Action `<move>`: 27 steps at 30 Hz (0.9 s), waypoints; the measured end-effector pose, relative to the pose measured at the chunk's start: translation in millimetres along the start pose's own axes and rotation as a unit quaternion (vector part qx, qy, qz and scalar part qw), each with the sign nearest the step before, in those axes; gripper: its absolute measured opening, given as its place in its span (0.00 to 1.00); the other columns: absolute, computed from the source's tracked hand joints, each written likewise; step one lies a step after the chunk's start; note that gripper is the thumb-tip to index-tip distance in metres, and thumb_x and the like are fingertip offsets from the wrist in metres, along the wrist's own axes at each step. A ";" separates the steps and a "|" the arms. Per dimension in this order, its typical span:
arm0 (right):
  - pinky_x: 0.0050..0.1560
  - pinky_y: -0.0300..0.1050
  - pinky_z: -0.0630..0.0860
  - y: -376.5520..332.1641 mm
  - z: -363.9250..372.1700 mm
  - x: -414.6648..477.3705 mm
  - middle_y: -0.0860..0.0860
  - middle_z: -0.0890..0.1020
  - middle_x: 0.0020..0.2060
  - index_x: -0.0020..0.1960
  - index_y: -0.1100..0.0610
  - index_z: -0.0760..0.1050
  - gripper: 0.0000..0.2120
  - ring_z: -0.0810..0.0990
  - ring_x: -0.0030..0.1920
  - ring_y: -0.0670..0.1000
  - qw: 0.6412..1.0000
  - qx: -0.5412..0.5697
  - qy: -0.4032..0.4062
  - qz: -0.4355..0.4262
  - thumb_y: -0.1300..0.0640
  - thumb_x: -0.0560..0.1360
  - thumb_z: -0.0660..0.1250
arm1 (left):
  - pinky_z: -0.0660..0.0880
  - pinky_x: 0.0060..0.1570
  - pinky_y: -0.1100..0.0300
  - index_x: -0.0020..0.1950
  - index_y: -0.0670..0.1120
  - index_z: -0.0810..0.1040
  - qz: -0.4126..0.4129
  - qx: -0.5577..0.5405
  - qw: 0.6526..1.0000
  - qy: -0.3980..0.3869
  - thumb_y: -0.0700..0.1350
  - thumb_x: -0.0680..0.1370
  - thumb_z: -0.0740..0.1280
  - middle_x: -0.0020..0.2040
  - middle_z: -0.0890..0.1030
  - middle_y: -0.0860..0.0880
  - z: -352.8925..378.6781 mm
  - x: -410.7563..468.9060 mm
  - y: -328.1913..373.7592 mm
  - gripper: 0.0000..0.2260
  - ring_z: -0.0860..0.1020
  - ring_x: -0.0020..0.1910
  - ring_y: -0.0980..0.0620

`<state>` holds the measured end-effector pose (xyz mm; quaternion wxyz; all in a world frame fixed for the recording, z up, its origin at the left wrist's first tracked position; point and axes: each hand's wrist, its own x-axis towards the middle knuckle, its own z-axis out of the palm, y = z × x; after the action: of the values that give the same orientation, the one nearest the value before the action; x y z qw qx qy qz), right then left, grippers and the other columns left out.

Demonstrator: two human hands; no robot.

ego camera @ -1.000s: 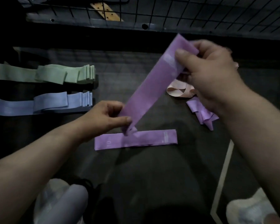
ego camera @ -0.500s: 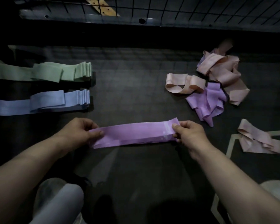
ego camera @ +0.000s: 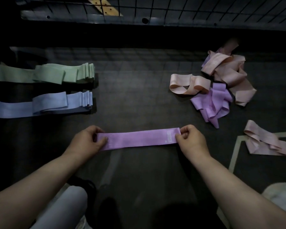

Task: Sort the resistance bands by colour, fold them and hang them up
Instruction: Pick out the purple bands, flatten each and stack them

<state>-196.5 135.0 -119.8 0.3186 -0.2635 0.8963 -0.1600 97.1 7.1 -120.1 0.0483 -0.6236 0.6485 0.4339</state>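
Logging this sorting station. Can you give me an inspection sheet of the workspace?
Surface: dark floor mat, pale tape line.
Job's things: flat purple resistance band held at both ends; folded green band stack and folded blue band stack at left; tangled pink and purple band heap at right; loose pink band.
Clutter: nothing seen.
Grippers: left hand, right hand each pinch one end.
Cables: nothing seen.
Surroundings: black wire grid behind.
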 end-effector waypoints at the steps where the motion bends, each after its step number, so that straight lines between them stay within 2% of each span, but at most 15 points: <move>1: 0.34 0.38 0.68 1.1 0.6 -0.1 0.47 0.80 0.35 0.49 0.52 0.76 0.03 0.76 0.36 0.44 1.000 -0.011 -0.004 -0.002 0.55 0.76 0.68 | 0.75 0.43 0.58 0.53 0.53 0.77 0.005 0.018 1.000 0.001 0.49 0.75 0.73 0.42 0.80 0.53 1.3 -1.2 0.7 0.09 0.78 0.39 0.53; 4: 0.37 0.41 0.68 5.5 3.0 2.4 0.51 0.80 0.44 0.51 0.51 0.74 0.05 0.77 0.40 0.46 0.999 -0.040 -0.013 0.005 0.52 0.76 0.68 | 0.70 0.45 0.61 0.60 0.51 0.75 0.022 0.062 0.998 0.012 0.49 0.75 0.72 0.41 0.76 0.53 4.2 -5.7 4.2 0.15 0.76 0.42 0.52; 7: 0.50 0.43 0.73 5.9 2.9 0.6 0.53 0.75 0.56 0.58 0.53 0.72 0.14 0.77 0.50 0.50 0.998 -0.056 -0.009 0.017 0.52 0.75 0.70 | 0.74 0.49 0.57 0.64 0.50 0.73 0.042 0.164 0.986 0.014 0.53 0.75 0.71 0.51 0.78 0.47 7.2 -10.4 4.1 0.20 0.78 0.49 0.47; 8: 0.57 0.46 0.73 5.1 2.1 -1.5 0.54 0.71 0.60 0.62 0.54 0.71 0.19 0.75 0.56 0.53 0.997 -0.082 0.003 -0.006 0.51 0.74 0.71 | 0.74 0.49 0.54 0.63 0.49 0.74 0.070 0.228 0.971 0.032 0.56 0.73 0.71 0.53 0.77 0.45 8.9 -11.9 2.2 0.21 0.78 0.50 0.44; 10: 0.68 0.49 0.66 1.6 -0.6 -4.0 0.54 0.66 0.67 0.71 0.54 0.67 0.32 0.67 0.66 0.55 0.980 -0.170 -0.001 -0.101 0.48 0.71 0.73 | 0.75 0.45 0.50 0.58 0.46 0.77 0.143 0.320 0.934 0.075 0.57 0.66 0.76 0.49 0.74 0.41 11.5 -13.1 -3.5 0.26 0.76 0.46 0.39; 13: 0.73 0.48 0.58 -1.4 -4.3 0.4 0.49 0.59 0.73 0.78 0.49 0.58 0.43 0.58 0.73 0.52 0.928 -0.286 -0.093 -0.219 0.51 0.69 0.76 | 0.77 0.46 0.47 0.60 0.44 0.79 0.228 0.358 0.903 0.063 0.57 0.55 0.82 0.53 0.76 0.40 13.0 -10.8 -10.3 0.37 0.77 0.48 0.37; 15: 0.73 0.46 0.57 -0.3 -6.7 7.1 0.47 0.60 0.72 0.77 0.48 0.59 0.42 0.58 0.73 0.51 0.913 -0.304 -0.127 -0.239 0.53 0.69 0.75 | 0.77 0.50 0.47 0.62 0.44 0.79 0.255 0.373 0.891 0.033 0.56 0.54 0.82 0.57 0.77 0.41 14.7 -6.9 -15.0 0.40 0.78 0.52 0.39; 17: 0.70 0.45 0.61 0.5 -8.7 13.5 0.48 0.64 0.69 0.75 0.49 0.64 0.36 0.63 0.70 0.52 0.915 -0.290 -0.136 -0.247 0.54 0.70 0.74 | 0.77 0.51 0.48 0.63 0.45 0.79 0.266 0.372 0.889 0.018 0.57 0.59 0.79 0.57 0.78 0.43 15.1 -4.6 -17.4 0.35 0.78 0.53 0.40; 19: 0.66 0.45 0.64 -0.8 -9.6 19.5 0.49 0.68 0.64 0.70 0.50 0.70 0.27 0.67 0.66 0.53 0.911 -0.283 -0.139 -0.264 0.56 0.73 0.70 | 0.77 0.49 0.49 0.62 0.47 0.79 0.279 0.356 0.892 0.029 0.57 0.67 0.70 0.55 0.78 0.44 14.5 -4.5 -17.1 0.26 0.78 0.51 0.40; 21: 0.64 0.45 0.66 -2.7 -11.2 24.5 0.49 0.69 0.62 0.67 0.50 0.72 0.22 0.68 0.64 0.53 0.906 -0.285 -0.143 -0.279 0.56 0.74 0.70 | 0.76 0.48 0.50 0.60 0.48 0.79 0.281 0.344 0.895 0.032 0.58 0.70 0.61 0.54 0.78 0.45 13.2 -2.2 -18.3 0.23 0.78 0.50 0.41; 25: 0.66 0.44 0.62 2.6 -18.2 24.9 0.47 0.67 0.64 0.70 0.48 0.70 0.29 0.65 0.66 0.50 0.900 -0.284 -0.169 -0.285 0.50 0.71 0.73 | 0.76 0.48 0.49 0.62 0.47 0.78 0.271 0.347 0.898 0.019 0.59 0.69 0.59 0.55 0.77 0.45 13.5 -3.8 -19.8 0.26 0.78 0.51 0.41; 27: 0.65 0.45 0.65 11.5 -19.0 21.5 0.48 0.68 0.62 0.67 0.50 0.70 0.28 0.67 0.64 0.49 0.941 -0.203 -0.127 -0.239 0.48 0.70 0.74 | 0.76 0.52 0.47 0.64 0.49 0.77 0.229 0.315 0.920 0.045 0.59 0.69 0.65 0.57 0.76 0.44 13.1 -9.3 -17.4 0.26 0.77 0.55 0.41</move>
<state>-227.4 134.3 -121.2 0.3220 -0.5469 0.7727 -0.0114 107.6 25.0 -131.4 0.1126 -0.4297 0.8781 0.1778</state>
